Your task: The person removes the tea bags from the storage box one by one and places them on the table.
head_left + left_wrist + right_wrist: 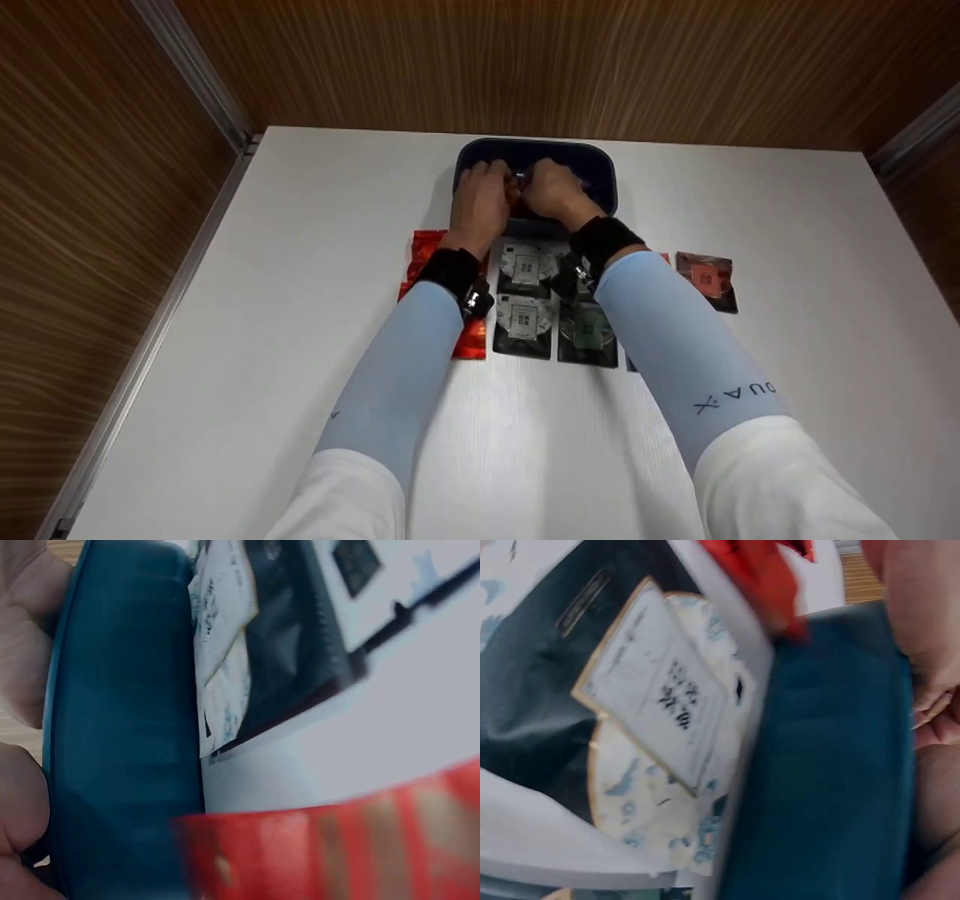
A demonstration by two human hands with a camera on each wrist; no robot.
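Bin: a dark blue bin (536, 154) stands at the far middle of the white desk (225, 337), close to the wood wall; both of your hands are inside it.
Left grip: your left hand (480, 199) reaches over the near rim with fingers curled down into the bin; what they close on is hidden, so you cannot tell whether it holds anything.
Right grip: your right hand (551, 191) meets the left one in the bin, fingers curled; something small and reddish shows between the two hands, but the hold cannot be made out.
Packets: flat packets lie in rows just in front of the bin, a red packet (427, 251) under your left wrist, black packets (523, 322) with pale round labels between your forearms, and a dark packet with a reddish label (706, 279) apart to the right.
Wrist views: both show the bin wall (120, 727) close up, with a labelled packet (660, 705) beside it.
Doing it well: keep both wrists above the rim so the bin does not slide, and lift your sleeves clear of the rows beneath them.
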